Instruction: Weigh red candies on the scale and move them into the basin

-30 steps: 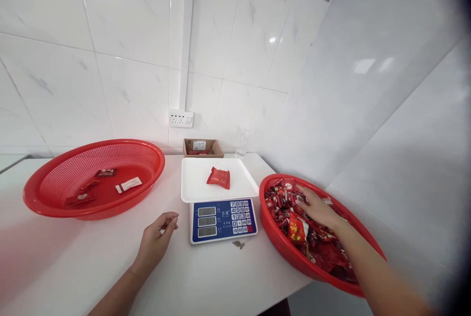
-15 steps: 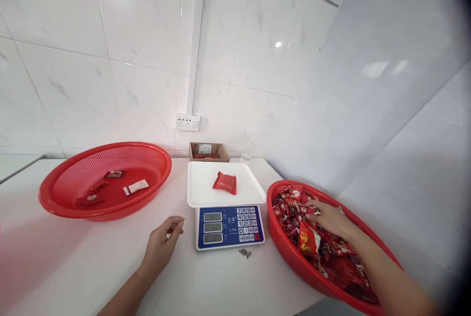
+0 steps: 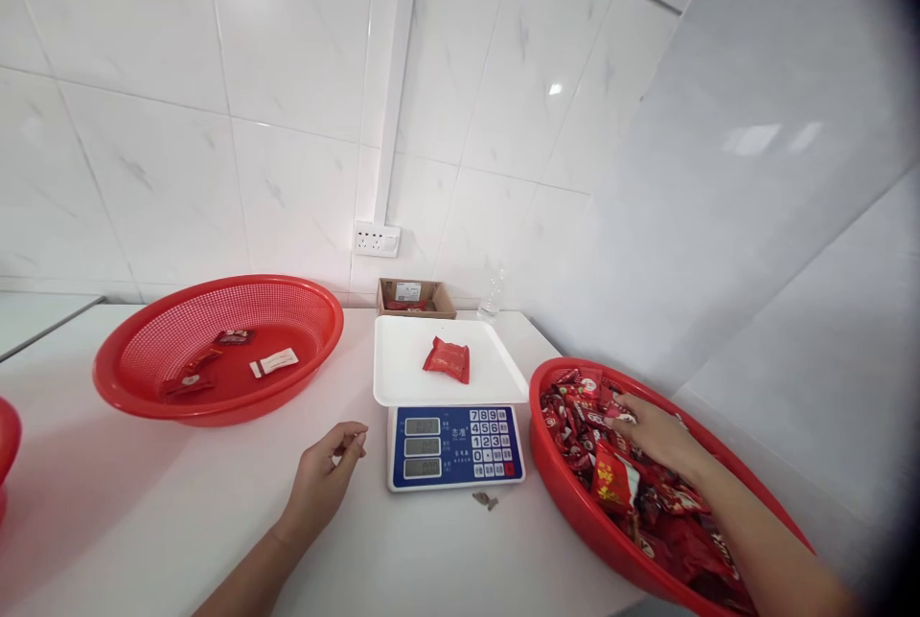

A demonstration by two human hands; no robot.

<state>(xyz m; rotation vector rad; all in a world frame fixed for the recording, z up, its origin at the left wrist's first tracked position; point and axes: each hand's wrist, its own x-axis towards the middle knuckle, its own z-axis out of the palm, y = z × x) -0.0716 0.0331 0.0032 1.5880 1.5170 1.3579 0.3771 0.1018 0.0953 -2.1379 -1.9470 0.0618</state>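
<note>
Head view: found right hand (image 3: 651, 430) palm-down on heap of red packets (image 3: 618, 483) inside right red basket (image 3: 557, 478), fingers spread flat; could not tell whether any packet gripped. Found left hand (image 3: 323, 475) resting on white worktop (image 3: 179, 521) just left of scale (image 3: 455, 445), fingers loosely curled, nothing seen in it. Noted single red packet (image 3: 447, 358) lying on white tray (image 3: 402, 373) of scale; few packets in left red basket (image 3: 216, 401).
</note>
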